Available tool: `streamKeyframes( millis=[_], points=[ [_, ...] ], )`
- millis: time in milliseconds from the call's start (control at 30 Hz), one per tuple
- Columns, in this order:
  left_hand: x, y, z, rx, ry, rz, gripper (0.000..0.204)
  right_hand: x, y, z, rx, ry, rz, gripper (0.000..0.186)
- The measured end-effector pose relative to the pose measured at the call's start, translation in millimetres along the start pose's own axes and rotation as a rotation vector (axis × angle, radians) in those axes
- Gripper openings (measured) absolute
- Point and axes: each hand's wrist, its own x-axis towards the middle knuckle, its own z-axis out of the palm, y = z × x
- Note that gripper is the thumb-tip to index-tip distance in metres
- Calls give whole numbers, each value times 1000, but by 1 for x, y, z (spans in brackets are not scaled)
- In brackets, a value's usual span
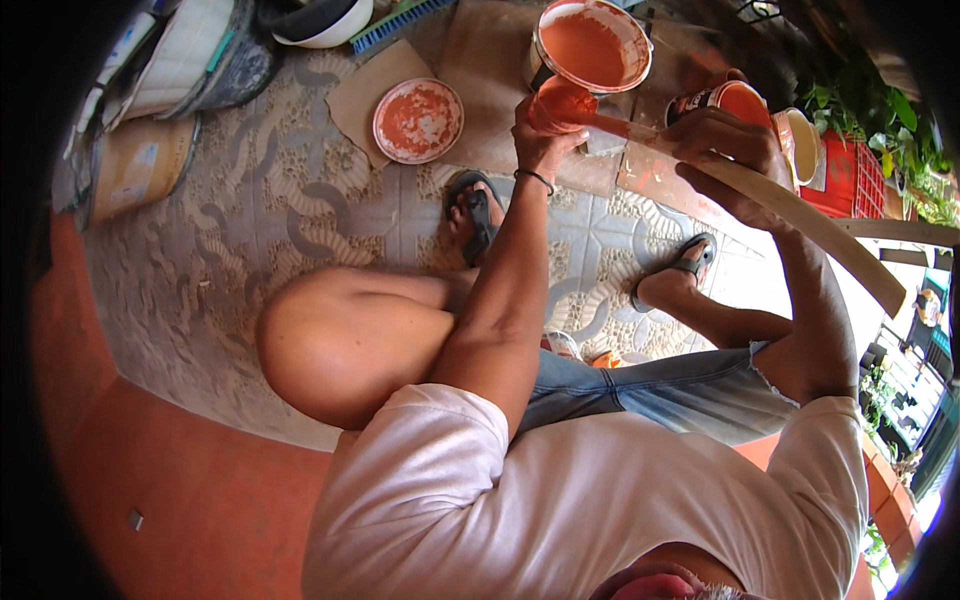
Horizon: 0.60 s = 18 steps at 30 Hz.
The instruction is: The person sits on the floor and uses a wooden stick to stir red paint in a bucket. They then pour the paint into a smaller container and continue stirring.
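My left hand (pixel 542 142) is wrapped around a small, tilted orange-coated container (pixel 564 100), held just below the near rim of a white bucket (pixel 638 58) of orange paint. My right hand (pixel 732 150) grips a long, flat wooden stick (pixel 840 225); its orange-stained end reaches to the small container, and its bare end extends past my right forearm. Beside and behind my right hand are an open can of orange paint (pixel 740 100) and a cream-coloured container (pixel 803 150). A round paint-smeared lid (pixel 417 120) lies to the left of my left hand.
Cardboard (pixel 350 105) lies on the patterned tiles (pixel 240 210). Large stacked containers (pixel 180 65) stand at upper left, near a blue brush (pixel 390 25). A red crate (pixel 855 185) and plants (pixel 890 105) are at right. My sandalled feet are below the paint, and an orange ledge (pixel 190 460) curves along lower left.
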Motion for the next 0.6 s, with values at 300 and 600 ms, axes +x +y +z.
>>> streamKeyframes(
  millis=[300,600],
  points=[
    [-1,11,5,-89,-13,-83,96,-10,-28,-44,-50,-80,30,19],
    [-3,6,0,-54,15,-73,97,28,4,-10,-108,-124,-188,12]
  ],
)
